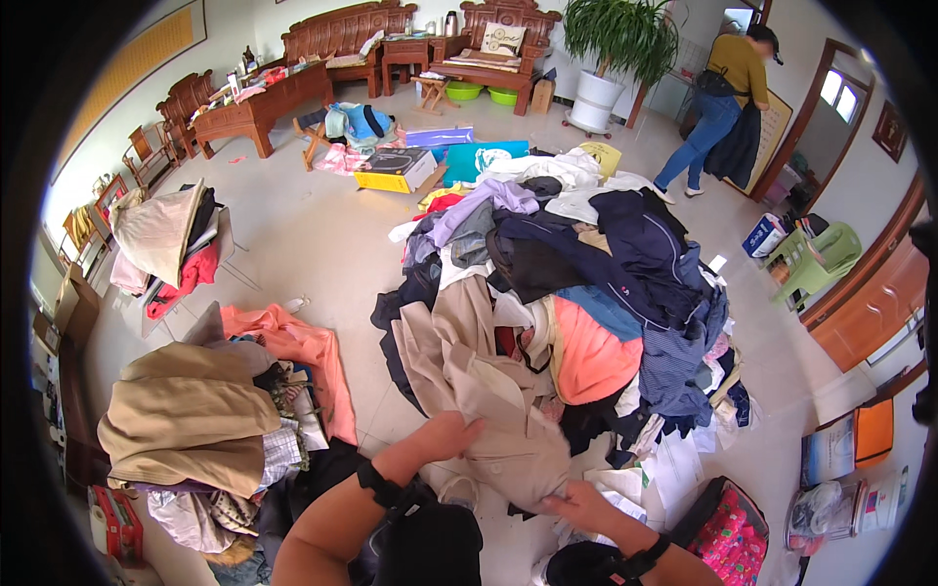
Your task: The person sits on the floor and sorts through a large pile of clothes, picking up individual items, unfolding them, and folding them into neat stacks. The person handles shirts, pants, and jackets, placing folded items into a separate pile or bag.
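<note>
Between my two hands is a pair of beige trousers [506, 439], held near the waist end, where a pocket slit shows. My left hand [453, 434] grips one side of it and my right hand [579, 505] the lower right corner. The legs of the trousers stretch away over a large heap of mixed clothes [571, 271] on the tiled floor. A dark navy jacket [637, 249] lies on top of this heap, and a coral-coloured garment [593, 351] shows at its near side. A shoe [459, 492] is visible below the trousers.
At left stands another clothes pile topped by a tan garment [190, 410]. Farther back, a chair [227, 227] bears folded clothes. Papers [670, 469] and a pink patterned bag [725, 535] lie at right. A person [722, 95] holding dark clothing stands by the doorway.
</note>
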